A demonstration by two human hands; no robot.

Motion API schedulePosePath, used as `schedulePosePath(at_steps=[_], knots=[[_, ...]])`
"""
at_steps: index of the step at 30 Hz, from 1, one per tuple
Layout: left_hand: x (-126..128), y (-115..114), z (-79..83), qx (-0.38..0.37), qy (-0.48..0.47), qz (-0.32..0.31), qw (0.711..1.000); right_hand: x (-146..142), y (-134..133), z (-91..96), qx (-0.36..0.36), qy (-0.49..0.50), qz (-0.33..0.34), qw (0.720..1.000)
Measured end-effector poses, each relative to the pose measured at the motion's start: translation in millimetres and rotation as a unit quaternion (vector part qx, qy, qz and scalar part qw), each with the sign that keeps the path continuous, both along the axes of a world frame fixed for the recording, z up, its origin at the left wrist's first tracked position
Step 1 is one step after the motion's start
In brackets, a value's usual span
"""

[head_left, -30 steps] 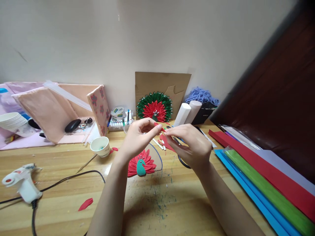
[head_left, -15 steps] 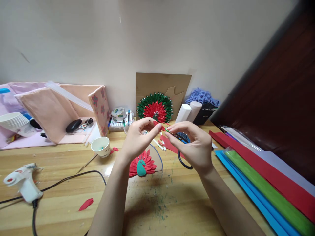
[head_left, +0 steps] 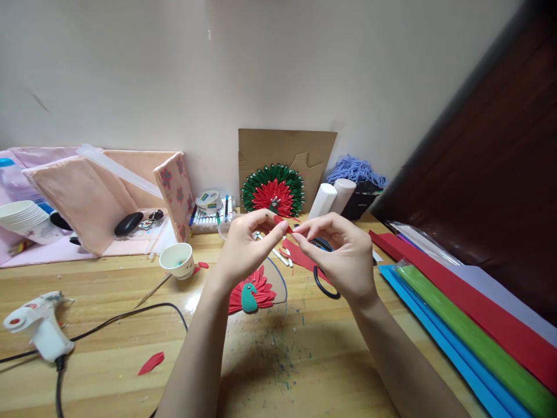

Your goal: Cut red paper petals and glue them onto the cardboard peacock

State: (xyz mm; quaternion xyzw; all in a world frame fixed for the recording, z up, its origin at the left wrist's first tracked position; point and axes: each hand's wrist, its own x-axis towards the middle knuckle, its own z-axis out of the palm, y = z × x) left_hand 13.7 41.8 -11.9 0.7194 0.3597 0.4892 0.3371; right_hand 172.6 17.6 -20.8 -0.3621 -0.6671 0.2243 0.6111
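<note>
Thumb and forefinger of my left hand point(head_left: 248, 244) pinch a small red paper petal point(head_left: 284, 224). My right hand point(head_left: 339, 249) pinches the petal's other end, so the fingertips of both hands nearly meet. Below and behind my left hand lies a cardboard fan shape point(head_left: 279, 283) with a blue edge. On it are red paper petals point(head_left: 263, 284) and a green bird-shaped body point(head_left: 249, 298); my left wrist hides part of it. Behind my right hand, scissors point(head_left: 324, 287) with dark handles lie partly hidden beside a red paper piece point(head_left: 300, 255).
A glue gun point(head_left: 41, 325) with a black cord lies at left, near a loose red petal point(head_left: 151, 363). A paper cup point(head_left: 177, 260) stands by a thin stick point(head_left: 153, 290). Coloured paper point(head_left: 461, 325) lies right. A finished green-and-red peacock point(head_left: 273, 188) leans on cardboard at the back.
A slim dark item with a greenish tip, seen at my right fingertips before, no longer shows there. Those fingers now pinch the petal's end. My left hand has hardly moved.
</note>
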Motion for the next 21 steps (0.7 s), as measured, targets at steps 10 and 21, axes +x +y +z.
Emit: schedulePosePath(at_steps=[10, 21], knots=[[2, 3, -3.6, -0.073, -0.069, -0.078, 0.992, -5, 1, -2.4, 0.029, 0.003, -0.041, 0.999], [20, 27, -40.1, -0.293, -0.341, -0.161, 0.879, -11, 5, -11.2, 0.018, 0.049, -0.061, 0.997]])
